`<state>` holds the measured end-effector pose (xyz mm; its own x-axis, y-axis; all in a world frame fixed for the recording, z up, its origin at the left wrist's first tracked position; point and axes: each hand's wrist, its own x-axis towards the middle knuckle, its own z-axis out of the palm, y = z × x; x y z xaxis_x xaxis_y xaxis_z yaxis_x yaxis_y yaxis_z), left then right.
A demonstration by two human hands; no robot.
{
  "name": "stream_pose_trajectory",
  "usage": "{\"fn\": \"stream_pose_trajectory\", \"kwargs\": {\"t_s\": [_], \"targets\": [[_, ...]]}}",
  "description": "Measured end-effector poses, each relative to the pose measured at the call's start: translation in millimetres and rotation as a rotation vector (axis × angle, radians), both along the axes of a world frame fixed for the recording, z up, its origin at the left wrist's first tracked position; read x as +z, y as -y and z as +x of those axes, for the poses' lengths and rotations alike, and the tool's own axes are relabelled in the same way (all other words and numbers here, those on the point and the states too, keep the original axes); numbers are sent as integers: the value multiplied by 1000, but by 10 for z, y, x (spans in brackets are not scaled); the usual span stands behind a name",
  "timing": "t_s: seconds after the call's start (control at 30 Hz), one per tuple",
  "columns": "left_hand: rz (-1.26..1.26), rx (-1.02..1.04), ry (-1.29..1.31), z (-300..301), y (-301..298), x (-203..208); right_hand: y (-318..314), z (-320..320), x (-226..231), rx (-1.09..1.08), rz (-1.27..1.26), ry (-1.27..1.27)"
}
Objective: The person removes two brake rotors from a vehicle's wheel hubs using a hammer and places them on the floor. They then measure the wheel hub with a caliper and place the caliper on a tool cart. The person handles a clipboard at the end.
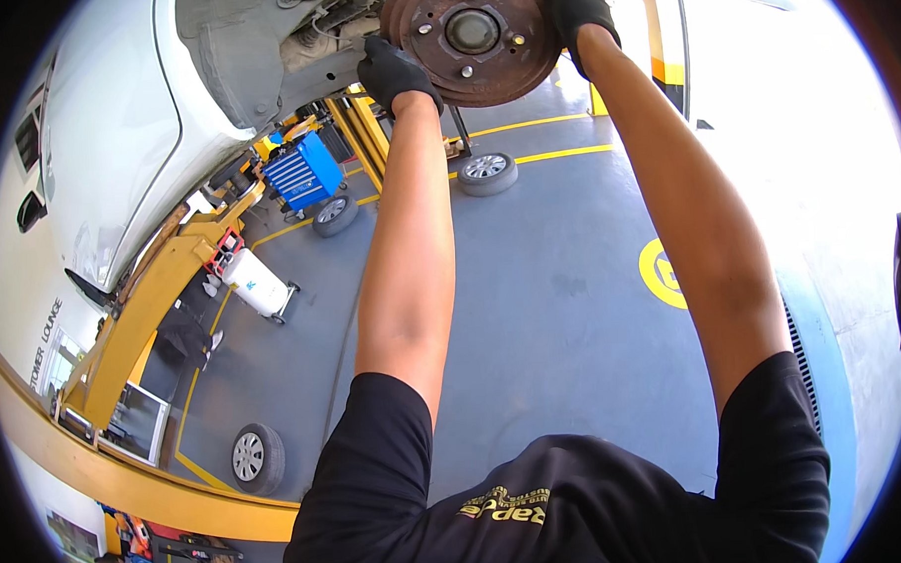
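Observation:
A round, rust-brown brake drum [503, 66] with several wheel studs and a domed centre cap sits at the top of the head view, under the raised white car [132, 124]. My left hand [399, 71], in a black glove, is closed at the drum's lower left edge. On the opposite side my right hand [582, 21], gloved the same way, grips the right edge with its fingers pointing up. Both arms stretch upward. The fingertips behind the drum are partly hidden. Suspension parts [328, 33] show to the left of the drum.
Yellow lift frame [153, 292] runs along the left. Detached wheels lie on the grey floor: one near the lift post [487, 173], one beside the blue tool cabinet [303, 172], another at lower left [257, 458]. A white wheeled tank [255, 282] stands by the lift.

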<state>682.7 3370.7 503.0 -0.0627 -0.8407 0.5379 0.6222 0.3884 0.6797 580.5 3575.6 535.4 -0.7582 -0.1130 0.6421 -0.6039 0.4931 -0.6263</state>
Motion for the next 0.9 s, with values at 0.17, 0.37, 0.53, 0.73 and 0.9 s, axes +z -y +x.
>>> {"fn": "stream_pose_trajectory", "kwargs": {"t_s": [0.17, 0.37, 0.53, 0.73, 0.9], "targets": [[-17, 21, 38, 40, -38, -22, 76, 269, -49, 277, -652, 233], [21, 80, -42, -130, 2, 14, -40, 334, 31, 311, -622, 433], [73, -66, 22, -86, 155, 12, -25, 387, -25, 367, -643, 280], [86, 290, 162, -57, -193, -21, -2, 437, -46, 391, -623, 366], [46, 146, -7, -89, -118, 26, 4, 324, -72, 393, -717, 356]]}}
